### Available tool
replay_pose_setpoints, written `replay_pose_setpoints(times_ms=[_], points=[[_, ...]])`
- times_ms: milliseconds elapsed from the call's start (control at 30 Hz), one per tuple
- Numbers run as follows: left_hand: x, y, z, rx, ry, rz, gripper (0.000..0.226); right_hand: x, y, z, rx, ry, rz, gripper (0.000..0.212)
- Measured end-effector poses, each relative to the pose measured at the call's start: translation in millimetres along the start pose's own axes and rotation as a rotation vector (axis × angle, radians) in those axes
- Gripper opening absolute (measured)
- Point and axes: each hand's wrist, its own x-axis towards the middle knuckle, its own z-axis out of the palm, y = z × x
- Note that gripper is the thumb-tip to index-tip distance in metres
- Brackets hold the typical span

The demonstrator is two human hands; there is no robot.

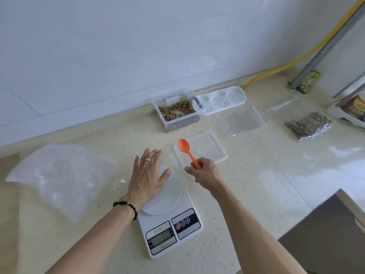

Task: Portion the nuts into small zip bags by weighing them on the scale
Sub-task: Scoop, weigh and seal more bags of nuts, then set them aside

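Note:
A white digital scale [171, 230] sits on the counter in front of me, its display lit. My left hand [148, 177] lies flat with straight fingers over the far left part of the round weighing plate [167, 200]. Just right of the scale, my right hand [204, 173] grips the handle of an orange plastic spoon [185, 149], bowl pointing away and empty. A clear tub of brown nuts [177, 112] stands against the wall. Empty small zip bags [240, 121] lie to its right. Filled bags of nuts [309, 125] lie at far right.
A clear lid [209, 153] lies under the spoon's bowl. A large crumpled plastic bag [61, 178] covers the left counter. A white perforated tray [220, 100] sits by the wall beside a yellow hose [296, 60]. The counter drops off at the lower right [325, 234].

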Motion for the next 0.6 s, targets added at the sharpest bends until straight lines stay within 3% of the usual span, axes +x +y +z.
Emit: replay_pose_setpoints(times_ms=[167,367,467,600], points=[[7.4,-10.4,-9.2,-0.074,-0.066,-0.057,0.053,3.9,-17.1,11.9,0.045,-0.117,-0.006,0.011],[22.0,-3.7,-48.5,-0.557,-0.055,-0.18,0.009,0.7,-49.2,-9.1,0.193,-0.203,-0.101,0.013],[24.0,6.3,-68.1,-0.787,-0.026,-0.228,0.011,0.5,-68.8,-18.4,0.126,-0.249,-0.154,0.012],[27.1,20.8,-91.2,-0.881,0.008,-0.216,0.01,1.4,-96.8,-26.3,-0.011,-0.35,-0.234,0.01]])
